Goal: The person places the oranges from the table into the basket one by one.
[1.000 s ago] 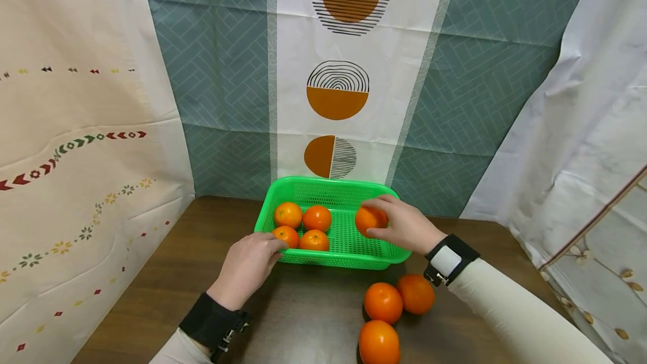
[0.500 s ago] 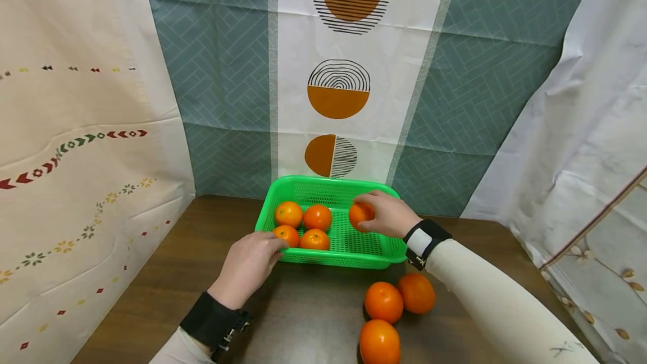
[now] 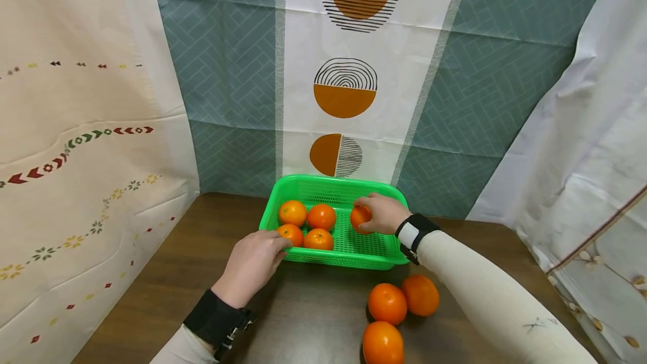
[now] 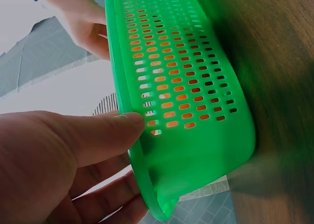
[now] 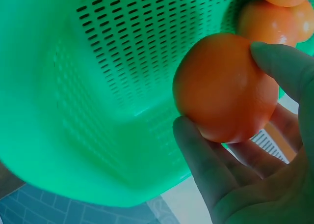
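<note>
A green perforated plastic basket stands at the back of the table. My left hand grips its front left rim; in the left wrist view the thumb presses the outer wall and the fingers pass behind the rim. Inside the basket's right half my right hand holds an orange between thumb and fingers, over the perforated floor. Several other oranges sit together in the left half, among them a rear one and a front one. The front left orange is partly hidden by my left hand.
Three more oranges lie on the brown table in front of the basket: one on the right, one beside it and one nearest me. A patterned cloth hangs directly behind the basket.
My right hand has moved left and a little inward over the basket with the orange, then slightly down. My left hand keeps its grip on the rim. The head view has shifted slightly.
</note>
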Motion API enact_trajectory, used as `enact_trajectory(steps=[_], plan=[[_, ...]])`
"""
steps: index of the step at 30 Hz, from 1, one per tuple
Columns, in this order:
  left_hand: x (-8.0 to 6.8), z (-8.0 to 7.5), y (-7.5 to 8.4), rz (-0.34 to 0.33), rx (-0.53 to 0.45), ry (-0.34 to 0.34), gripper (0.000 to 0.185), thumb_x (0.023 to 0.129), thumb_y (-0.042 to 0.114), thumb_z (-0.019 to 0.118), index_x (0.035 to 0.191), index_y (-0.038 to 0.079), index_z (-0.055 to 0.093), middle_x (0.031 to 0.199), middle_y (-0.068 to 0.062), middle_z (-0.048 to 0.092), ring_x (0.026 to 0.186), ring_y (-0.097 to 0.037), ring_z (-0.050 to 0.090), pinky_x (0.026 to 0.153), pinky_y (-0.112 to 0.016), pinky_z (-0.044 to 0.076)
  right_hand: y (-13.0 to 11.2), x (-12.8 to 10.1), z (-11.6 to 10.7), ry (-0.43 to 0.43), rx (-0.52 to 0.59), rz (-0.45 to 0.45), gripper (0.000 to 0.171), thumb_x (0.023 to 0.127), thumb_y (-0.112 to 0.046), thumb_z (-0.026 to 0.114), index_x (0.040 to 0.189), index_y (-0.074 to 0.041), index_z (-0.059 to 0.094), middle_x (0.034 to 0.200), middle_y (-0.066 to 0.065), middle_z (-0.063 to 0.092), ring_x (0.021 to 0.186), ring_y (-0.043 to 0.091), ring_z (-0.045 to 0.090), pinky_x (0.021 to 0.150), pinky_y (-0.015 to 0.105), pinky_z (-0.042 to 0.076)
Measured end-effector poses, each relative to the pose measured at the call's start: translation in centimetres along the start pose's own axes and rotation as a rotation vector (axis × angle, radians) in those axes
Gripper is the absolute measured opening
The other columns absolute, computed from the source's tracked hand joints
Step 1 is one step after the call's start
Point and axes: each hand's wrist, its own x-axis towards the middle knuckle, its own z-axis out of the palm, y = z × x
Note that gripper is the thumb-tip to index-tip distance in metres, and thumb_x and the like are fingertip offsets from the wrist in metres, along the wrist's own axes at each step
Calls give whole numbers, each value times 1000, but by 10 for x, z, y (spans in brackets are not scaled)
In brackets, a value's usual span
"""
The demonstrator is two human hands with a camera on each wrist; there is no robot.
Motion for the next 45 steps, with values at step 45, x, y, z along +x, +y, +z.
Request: enact_trajectory(steps=[45], plan=[[1,0,-3,-9,11,-13,20,78,14,88,91,24,76,80,11,62,77,-14,61,67,-32,52,7,45,25,-150,13,15,60,88,-33,77,140,-9,58,125,17,59,101,29,59,89,44,51]])
